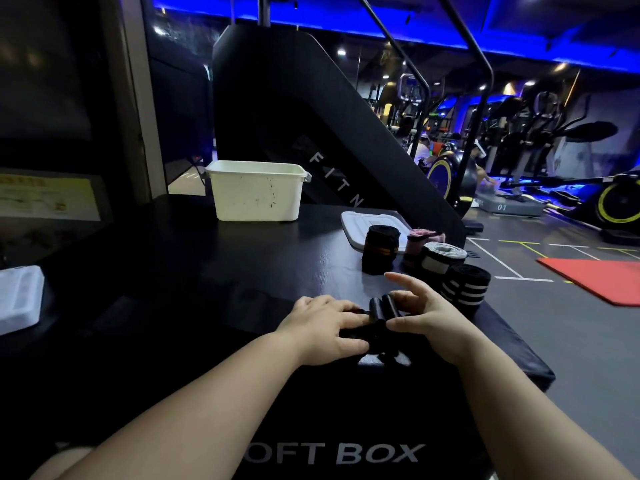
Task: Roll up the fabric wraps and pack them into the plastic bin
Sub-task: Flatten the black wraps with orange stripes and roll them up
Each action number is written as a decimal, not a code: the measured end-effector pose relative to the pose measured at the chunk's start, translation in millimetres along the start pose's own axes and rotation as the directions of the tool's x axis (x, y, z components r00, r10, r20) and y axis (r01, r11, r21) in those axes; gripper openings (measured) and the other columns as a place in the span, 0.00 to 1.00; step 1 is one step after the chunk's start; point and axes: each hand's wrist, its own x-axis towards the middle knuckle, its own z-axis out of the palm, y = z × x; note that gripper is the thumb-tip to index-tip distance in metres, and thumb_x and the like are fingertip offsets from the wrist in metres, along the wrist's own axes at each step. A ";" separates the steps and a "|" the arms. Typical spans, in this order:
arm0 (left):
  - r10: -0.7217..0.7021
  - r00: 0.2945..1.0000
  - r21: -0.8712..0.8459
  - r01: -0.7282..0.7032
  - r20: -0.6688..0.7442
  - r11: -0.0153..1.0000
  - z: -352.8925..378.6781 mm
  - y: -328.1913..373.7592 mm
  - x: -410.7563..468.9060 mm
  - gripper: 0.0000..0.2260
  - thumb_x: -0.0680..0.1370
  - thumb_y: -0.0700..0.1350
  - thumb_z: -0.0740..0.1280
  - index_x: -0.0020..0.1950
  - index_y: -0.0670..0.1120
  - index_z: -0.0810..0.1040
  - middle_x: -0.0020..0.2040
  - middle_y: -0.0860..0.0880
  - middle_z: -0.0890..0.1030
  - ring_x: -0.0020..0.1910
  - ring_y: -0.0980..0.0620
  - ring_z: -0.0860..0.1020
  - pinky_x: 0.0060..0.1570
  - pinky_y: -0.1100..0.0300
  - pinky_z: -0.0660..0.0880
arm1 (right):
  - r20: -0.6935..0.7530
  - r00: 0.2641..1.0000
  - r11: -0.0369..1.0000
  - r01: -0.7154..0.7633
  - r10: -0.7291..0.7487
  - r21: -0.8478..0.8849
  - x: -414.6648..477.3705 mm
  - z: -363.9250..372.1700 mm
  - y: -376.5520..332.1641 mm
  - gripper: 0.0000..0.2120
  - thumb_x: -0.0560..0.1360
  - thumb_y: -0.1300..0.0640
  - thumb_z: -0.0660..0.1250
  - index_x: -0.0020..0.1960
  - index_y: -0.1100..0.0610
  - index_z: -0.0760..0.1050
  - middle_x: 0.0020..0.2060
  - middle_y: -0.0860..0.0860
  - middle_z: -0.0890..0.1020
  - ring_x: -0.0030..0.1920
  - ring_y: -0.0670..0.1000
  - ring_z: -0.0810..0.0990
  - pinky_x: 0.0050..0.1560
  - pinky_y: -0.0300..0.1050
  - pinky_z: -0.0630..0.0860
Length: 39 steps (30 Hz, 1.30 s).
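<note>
Head view: both hands work one black wrap (380, 318) at the near centre of the black soft box top (242, 271). Left hand (325, 327) lies palm down, fingers curled and pinching the wrap's left side. Right hand (424, 315) grips its right side with thumb and curled fingers, index finger stuck out straight above it. The wrap is partly rolled, two rounded folds showing between the hands. White plastic bin (256, 192) stands upright at the far side of the top, well apart from the hands; can't see inside it. White lid (356, 221) lies flat to the right of the bin. Four rolled wraps stand on end far right of the hands: black roll with orange band (379, 249) touching the lid, pink roll (417, 242), white-grey roll (441, 258), black roll with white stripes (465, 287) nearest the right hand. White tray-like object (17, 299) at the left edge.
</note>
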 end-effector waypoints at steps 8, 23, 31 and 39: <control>0.008 1.000 0.009 -0.008 -0.009 1.000 -0.4 0.0 -1.7 0.22 0.79 0.63 0.59 0.73 0.66 0.63 0.74 0.62 0.63 0.72 0.57 0.58 0.71 0.54 0.49 | -0.148 0.986 0.997 0.074 -0.078 -0.031 0.3 1.9 -0.8 0.35 0.58 0.61 0.81 0.63 0.49 0.75 0.54 0.55 0.84 0.52 0.54 0.84 0.52 0.53 0.81; 0.012 1.000 0.040 -0.011 -0.026 0.999 4.9 -3.9 1.1 0.23 0.78 0.65 0.57 0.74 0.66 0.63 0.75 0.62 0.62 0.74 0.57 0.57 0.71 0.52 0.49 | -0.210 0.968 0.984 0.112 -0.139 -0.138 6.1 15.0 12.5 0.05 0.74 0.63 0.71 0.46 0.57 0.75 0.50 0.56 0.85 0.46 0.50 0.81 0.51 0.49 0.76; 0.016 1.000 0.043 -0.015 -0.019 0.999 6.0 -5.8 3.0 0.23 0.78 0.66 0.57 0.73 0.66 0.64 0.75 0.61 0.63 0.73 0.56 0.58 0.71 0.50 0.51 | -0.207 0.972 0.993 0.104 -0.113 -0.051 7.8 24.8 9.7 0.06 0.75 0.65 0.69 0.45 0.56 0.73 0.53 0.56 0.84 0.48 0.50 0.81 0.53 0.49 0.76; 0.026 0.999 0.065 -0.023 -0.037 0.998 7.7 -5.4 0.9 0.23 0.78 0.65 0.56 0.74 0.65 0.64 0.75 0.61 0.62 0.72 0.55 0.59 0.72 0.50 0.51 | -0.183 0.976 0.981 0.091 -0.122 -0.172 10.0 33.7 10.2 0.05 0.74 0.61 0.72 0.48 0.55 0.78 0.51 0.55 0.84 0.50 0.51 0.81 0.57 0.50 0.77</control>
